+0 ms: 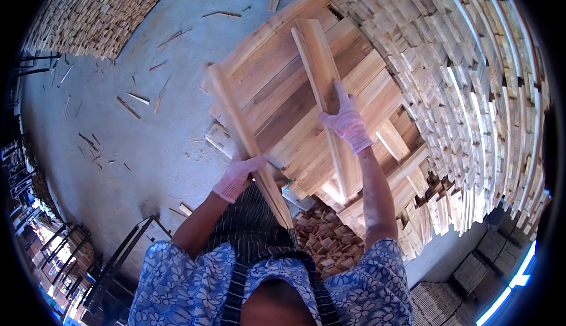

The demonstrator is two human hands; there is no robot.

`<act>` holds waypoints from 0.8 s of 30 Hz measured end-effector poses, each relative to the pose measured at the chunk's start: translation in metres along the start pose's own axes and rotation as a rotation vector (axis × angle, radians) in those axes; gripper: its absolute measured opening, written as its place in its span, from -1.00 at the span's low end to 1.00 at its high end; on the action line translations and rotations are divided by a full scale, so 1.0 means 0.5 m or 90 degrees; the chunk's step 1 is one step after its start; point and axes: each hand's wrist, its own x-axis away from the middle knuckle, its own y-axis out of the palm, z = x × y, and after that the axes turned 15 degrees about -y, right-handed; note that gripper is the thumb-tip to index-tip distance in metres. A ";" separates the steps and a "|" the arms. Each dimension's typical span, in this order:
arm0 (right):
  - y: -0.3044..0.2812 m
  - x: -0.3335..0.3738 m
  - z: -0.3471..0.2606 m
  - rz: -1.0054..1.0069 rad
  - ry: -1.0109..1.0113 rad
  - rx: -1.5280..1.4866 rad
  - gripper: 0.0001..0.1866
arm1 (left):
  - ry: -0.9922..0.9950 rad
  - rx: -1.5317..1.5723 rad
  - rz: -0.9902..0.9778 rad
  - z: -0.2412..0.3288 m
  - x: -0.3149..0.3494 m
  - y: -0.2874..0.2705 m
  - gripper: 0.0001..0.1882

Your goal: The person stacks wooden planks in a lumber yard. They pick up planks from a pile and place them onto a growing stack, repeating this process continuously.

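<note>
My left hand (240,177), in a pale pink glove, is closed round the lower part of a narrow wooden board (233,109). This board is held up and tilted, and its far end is blurred. My right hand (345,123), in a matching glove, grips the edges of a second wooden board (318,55), with the index finger stretched along it. Beneath both lies a stack of planks (283,99), laid side by side in light and darker brown tones. I cannot tell whether the second board touches the stack.
A tall wall of stacked wood pieces (436,49) curves along the right. Another wood pile (100,7) stands at the far left. Scraps (128,108) are scattered over the grey floor (171,90). Short wood blocks (327,231) lie low near my body, and a black metal frame (121,255) stands at the near left.
</note>
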 end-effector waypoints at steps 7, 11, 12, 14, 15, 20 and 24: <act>-0.161 -0.285 0.081 -0.048 -0.118 0.350 -0.01 | 0.089 0.196 0.121 -0.108 -0.109 -0.178 -0.54; -0.142 -0.320 0.130 -0.089 -0.034 0.369 0.04 | 0.046 0.216 0.065 -0.075 -0.173 -0.116 -0.52; -0.148 -0.316 0.133 -0.101 -0.026 0.383 0.06 | 0.059 0.223 0.052 -0.080 -0.189 -0.110 -0.52; -0.155 -0.330 0.145 -0.106 -0.014 0.387 0.06 | 0.064 0.253 0.040 -0.087 -0.214 -0.104 -0.55; -0.171 -0.331 0.148 -0.100 0.000 0.396 0.06 | 0.054 0.278 0.033 -0.085 -0.230 -0.088 -0.57; -0.181 -0.353 0.153 -0.103 0.027 0.387 0.03 | 0.042 0.308 0.058 -0.076 -0.242 -0.039 -0.60; -0.165 -0.360 0.135 -0.097 0.007 0.398 0.02 | 0.011 0.219 0.113 -0.077 -0.238 -0.057 -0.57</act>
